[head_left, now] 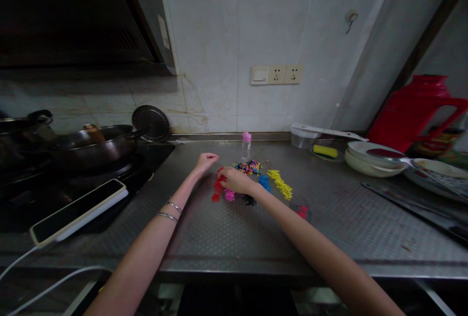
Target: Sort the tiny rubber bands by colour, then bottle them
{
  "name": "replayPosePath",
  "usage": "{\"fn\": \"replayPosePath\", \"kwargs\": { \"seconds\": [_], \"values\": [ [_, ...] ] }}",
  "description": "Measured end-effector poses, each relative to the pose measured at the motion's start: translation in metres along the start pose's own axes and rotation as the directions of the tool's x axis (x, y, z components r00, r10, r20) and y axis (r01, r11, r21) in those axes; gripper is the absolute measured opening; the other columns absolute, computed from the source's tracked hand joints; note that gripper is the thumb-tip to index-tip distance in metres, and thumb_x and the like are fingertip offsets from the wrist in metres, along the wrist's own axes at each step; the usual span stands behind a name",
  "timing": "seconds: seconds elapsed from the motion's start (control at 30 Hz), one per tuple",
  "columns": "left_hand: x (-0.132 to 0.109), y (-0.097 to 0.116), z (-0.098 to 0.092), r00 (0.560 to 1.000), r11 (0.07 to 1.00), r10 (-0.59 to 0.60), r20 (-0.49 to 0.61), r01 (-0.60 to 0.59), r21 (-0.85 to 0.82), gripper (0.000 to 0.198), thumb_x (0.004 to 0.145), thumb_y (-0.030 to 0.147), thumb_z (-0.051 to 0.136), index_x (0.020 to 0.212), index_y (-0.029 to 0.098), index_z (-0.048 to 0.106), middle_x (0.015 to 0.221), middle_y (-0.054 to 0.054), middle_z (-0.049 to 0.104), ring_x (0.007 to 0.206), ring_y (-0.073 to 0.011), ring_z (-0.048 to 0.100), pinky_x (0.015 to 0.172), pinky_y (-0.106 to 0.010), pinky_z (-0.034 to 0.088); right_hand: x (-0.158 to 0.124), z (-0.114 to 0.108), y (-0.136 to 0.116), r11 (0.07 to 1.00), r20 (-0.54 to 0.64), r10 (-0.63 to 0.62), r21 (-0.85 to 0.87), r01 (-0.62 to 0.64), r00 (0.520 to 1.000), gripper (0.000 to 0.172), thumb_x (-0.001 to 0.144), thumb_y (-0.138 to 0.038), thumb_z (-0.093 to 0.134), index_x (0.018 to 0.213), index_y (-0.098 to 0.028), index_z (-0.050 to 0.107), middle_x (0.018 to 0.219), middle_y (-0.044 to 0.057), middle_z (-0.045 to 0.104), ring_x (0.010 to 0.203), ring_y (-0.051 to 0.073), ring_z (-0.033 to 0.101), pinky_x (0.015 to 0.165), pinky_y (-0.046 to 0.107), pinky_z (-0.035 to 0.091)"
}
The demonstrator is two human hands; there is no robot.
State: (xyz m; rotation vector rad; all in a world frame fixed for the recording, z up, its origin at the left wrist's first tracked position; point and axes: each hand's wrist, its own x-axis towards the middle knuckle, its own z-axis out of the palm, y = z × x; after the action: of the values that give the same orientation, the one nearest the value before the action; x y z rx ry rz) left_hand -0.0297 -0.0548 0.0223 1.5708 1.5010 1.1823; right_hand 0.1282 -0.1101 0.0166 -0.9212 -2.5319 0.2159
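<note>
My left hand [206, 161] hovers over the metal counter, left of the piles, its fingers pinched together; whatever they hold is too small to see. My right hand [237, 180] reaches across the piles, with its bent fingertips at the top of a strip of small red rubber bands [216, 194]. Under and around that hand lie pink bands [229, 195], black bands [249, 201] and blue bands [264, 183], partly covered by it. A yellow strip [281, 185] lies to the right. Behind are a mixed-colour heap [248, 167] and a clear bottle with a pink cap [246, 146].
A small clear bag with something red [302, 212] lies right of the piles. At left, a phone-like device [78, 211] with a white cable lies by the stove, near a pan [98, 148]. Bowls [373, 162], a knife [413, 208] and a red jug [409, 111] occupy the right.
</note>
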Motion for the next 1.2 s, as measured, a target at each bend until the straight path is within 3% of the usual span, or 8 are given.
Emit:
{"fn": "replayPosePath", "kwargs": {
  "seconds": [0.1,0.27,0.4,0.53,0.63,0.77,1.2],
  "values": [
    [0.002,-0.002,0.002,1.000,1.000,0.022,0.009,-0.022,0.020,0.020,0.069,0.016,0.060,0.083,0.008,0.070,0.056,-0.004,0.062,0.049,-0.0088,0.048,0.049,-0.019,0.036,-0.008,-0.012,0.012,0.999,-0.045,0.033,0.008,-0.033,0.998,0.019,0.075,-0.012,0.054,0.092,-0.014,0.062,0.092,0.007,0.063,0.086,0.015,0.056,0.078,0.024,0.040],
    [0.009,-0.007,0.007,0.994,0.992,0.103,0.042,-0.106,0.073,0.017,0.068,0.016,0.059,0.080,0.009,0.070,0.073,-0.007,0.068,0.064,-0.0125,0.057,0.060,-0.021,0.042,-0.034,-0.046,0.051,0.970,-0.159,0.237,-0.014,-0.242,0.959,0.021,0.080,-0.021,0.049,0.096,-0.016,0.062,0.094,0.006,0.064,0.084,0.014,0.057,0.075,0.023,0.041],
    [0.009,-0.007,0.018,0.961,0.949,0.211,0.179,-0.245,0.196,0.019,0.067,0.017,0.057,0.079,0.010,0.070,0.077,-0.008,0.069,0.069,-0.0145,0.059,0.066,-0.023,0.043,-0.058,-0.063,0.082,0.903,-0.232,0.405,-0.050,-0.427,0.884,0.022,0.080,-0.024,0.049,0.095,-0.016,0.063,0.094,0.007,0.065,0.083,0.014,0.057,0.074,0.023,0.041],
    [0.001,-0.001,0.035,0.905,0.872,0.271,0.329,-0.375,0.313,0.022,0.067,0.019,0.055,0.081,0.012,0.071,0.075,-0.006,0.069,0.067,-0.0144,0.059,0.064,-0.023,0.042,-0.073,-0.063,0.099,0.847,-0.249,0.510,-0.022,-0.531,0.823,0.023,0.078,-0.022,0.048,0.094,-0.017,0.064,0.093,0.006,0.066,0.083,0.015,0.058,0.075,0.022,0.042],
    [-0.006,0.007,0.047,0.874,0.802,0.289,0.390,-0.443,0.400,0.024,0.068,0.020,0.056,0.085,0.015,0.071,0.075,-0.006,0.069,0.066,-0.0148,0.058,0.063,-0.023,0.041,-0.078,-0.059,0.103,0.834,-0.238,0.530,-0.024,-0.551,0.814,0.024,0.078,-0.020,0.047,0.094,-0.018,0.065,0.093,0.005,0.066,0.083,0.015,0.059,0.075,0.022,0.042],
    [-0.009,0.017,0.059,0.881,0.745,0.247,0.403,-0.439,0.503,0.023,0.067,0.022,0.058,0.085,0.020,0.072,0.078,-0.005,0.069,0.069,-0.0162,0.059,0.062,-0.022,0.039,-0.080,-0.058,0.102,0.819,-0.221,0.548,-0.057,-0.572,0.807,0.026,0.078,-0.020,0.047,0.096,-0.019,0.065,0.093,0.005,0.066,0.084,0.014,0.058,0.074,0.021,0.041],
    [0.001,0.022,0.067,0.905,0.776,0.239,0.352,-0.396,0.491,0.013,0.064,0.018,0.061,0.071,0.021,0.072,0.077,-0.004,0.069,0.073,-0.0166,0.059,0.065,-0.021,0.040,-0.086,-0.062,0.100,0.796,-0.234,0.558,-0.117,-0.593,0.796,0.026,0.080,-0.022,0.045,0.098,-0.021,0.064,0.098,0.004,0.066,0.089,0.014,0.058,0.074,0.021,0.041]
  ]
}}
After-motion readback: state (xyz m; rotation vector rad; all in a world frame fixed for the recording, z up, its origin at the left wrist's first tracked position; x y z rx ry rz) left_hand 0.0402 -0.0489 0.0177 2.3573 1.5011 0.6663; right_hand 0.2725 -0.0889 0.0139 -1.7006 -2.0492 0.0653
